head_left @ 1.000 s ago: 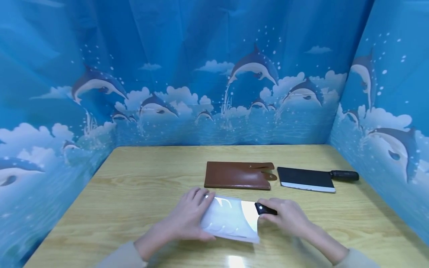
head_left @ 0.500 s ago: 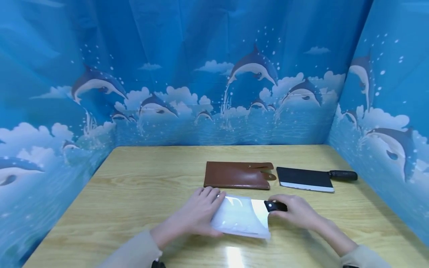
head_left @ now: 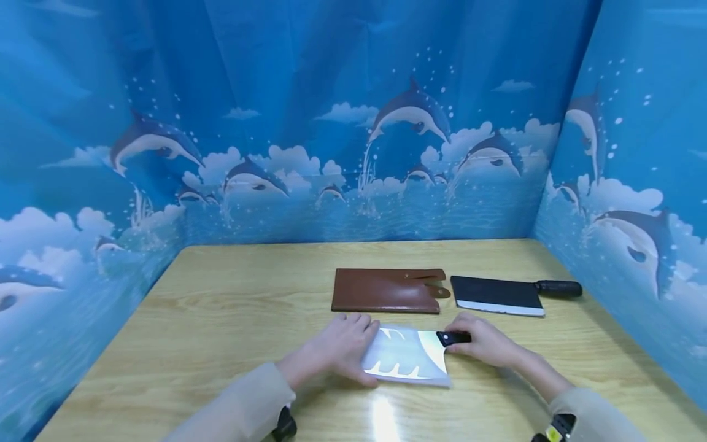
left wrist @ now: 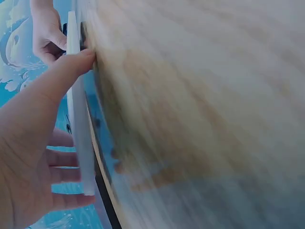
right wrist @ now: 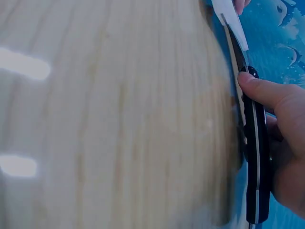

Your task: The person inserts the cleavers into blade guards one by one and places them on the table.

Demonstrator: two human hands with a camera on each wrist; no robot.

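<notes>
A cleaver with a black riveted handle (head_left: 453, 338) lies level, close over the table in the head view. A whitish, translucent blade cover (head_left: 400, 355) surrounds most of its blade; a bright strip of bare blade (head_left: 433, 345) shows by the handle. My left hand (head_left: 349, 347) holds the cover's left end, thumb along the near edge and fingers at the far edge. The cover looks like a thin pale slab in the left wrist view. With thumb and fingers, my right hand (head_left: 482, 339) grips the handle (right wrist: 257, 157), whose full length shows in the right wrist view.
Just behind the cover lies a brown leather sheath (head_left: 381, 291) with snap straps. To its right is a second cleaver (head_left: 497, 294), dark-bladed with a pale edge and black handle. A dolphin-print curtain (head_left: 309, 123) borders the wooden table (head_left: 232, 288).
Both hands have shifted right with the covered cleaver, mostly in the first half second. The cleaver now lies flatter, its near edge raised toward the back. The head view has turned slightly right.
</notes>
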